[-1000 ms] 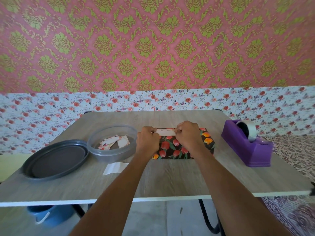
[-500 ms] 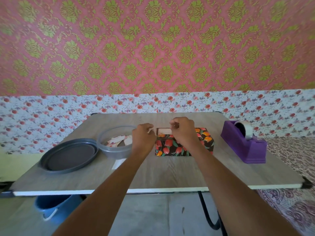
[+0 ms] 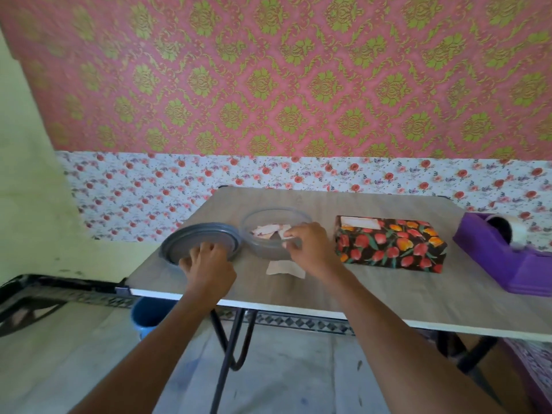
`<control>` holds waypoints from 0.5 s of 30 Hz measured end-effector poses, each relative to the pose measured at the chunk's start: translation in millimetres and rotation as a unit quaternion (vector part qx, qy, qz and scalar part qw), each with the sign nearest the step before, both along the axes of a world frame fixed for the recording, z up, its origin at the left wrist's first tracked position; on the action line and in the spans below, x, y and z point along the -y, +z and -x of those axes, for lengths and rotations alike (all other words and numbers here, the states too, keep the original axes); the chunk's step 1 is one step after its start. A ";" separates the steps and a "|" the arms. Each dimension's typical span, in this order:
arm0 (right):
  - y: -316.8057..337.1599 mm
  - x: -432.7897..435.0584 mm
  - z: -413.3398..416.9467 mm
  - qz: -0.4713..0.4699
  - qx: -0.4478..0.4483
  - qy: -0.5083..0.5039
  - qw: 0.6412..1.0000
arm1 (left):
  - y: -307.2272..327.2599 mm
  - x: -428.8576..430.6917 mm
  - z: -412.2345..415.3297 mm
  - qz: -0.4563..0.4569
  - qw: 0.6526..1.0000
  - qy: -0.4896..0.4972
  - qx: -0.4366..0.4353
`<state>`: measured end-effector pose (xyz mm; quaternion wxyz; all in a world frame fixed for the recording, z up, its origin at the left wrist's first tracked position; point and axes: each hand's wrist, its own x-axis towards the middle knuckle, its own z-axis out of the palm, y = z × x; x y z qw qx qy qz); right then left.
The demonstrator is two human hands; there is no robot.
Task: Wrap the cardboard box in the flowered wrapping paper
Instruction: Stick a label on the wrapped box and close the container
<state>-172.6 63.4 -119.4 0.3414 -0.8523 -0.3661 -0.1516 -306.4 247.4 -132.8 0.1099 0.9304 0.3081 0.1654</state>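
Wrapped box (image 3: 391, 246) lies untouched on the tabletop (image 3: 388, 289).
Left hand (image 3: 207, 265) on the lid (image 3: 206, 236); right hand (image 3: 310, 249) at the bowl (image 3: 268, 218) rim.

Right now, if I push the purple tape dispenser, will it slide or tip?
Probably slides: the tape dispenser sits low on a broad base on the smooth table. Its chunky body suggests it is heavy for its size.

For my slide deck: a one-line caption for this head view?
Flower-wrapped box beside the purple tape dispenser; left hand on the grey lid, right hand at the rim of the clear container.
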 end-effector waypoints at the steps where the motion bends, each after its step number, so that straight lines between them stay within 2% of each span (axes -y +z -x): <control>1: -2.2 -4.3 0.4 0.018 0.014 -0.006 1.000 | -2.4 -10.4 3.1 0.002 1.000 0.008 -0.020; 5: -2.7 -6.8 -1.1 0.037 0.033 -0.022 0.999 | -2.0 -32.5 5.1 -0.027 0.999 -0.021 0.019; 8: -2.1 -10.4 -4.0 0.032 0.025 -0.008 0.999 | 12.6 -36.7 3.0 -0.046 0.990 -0.037 0.131; 12: -2.0 -12.5 -6.5 0.036 0.020 0.001 0.999 | 48.3 -40.0 0.1 0.029 0.948 -0.027 0.315; 15: 1.7 -14.2 -7.6 -0.008 0.005 -0.001 1.000 | 74.2 -41.9 -7.9 0.117 0.896 -0.019 0.428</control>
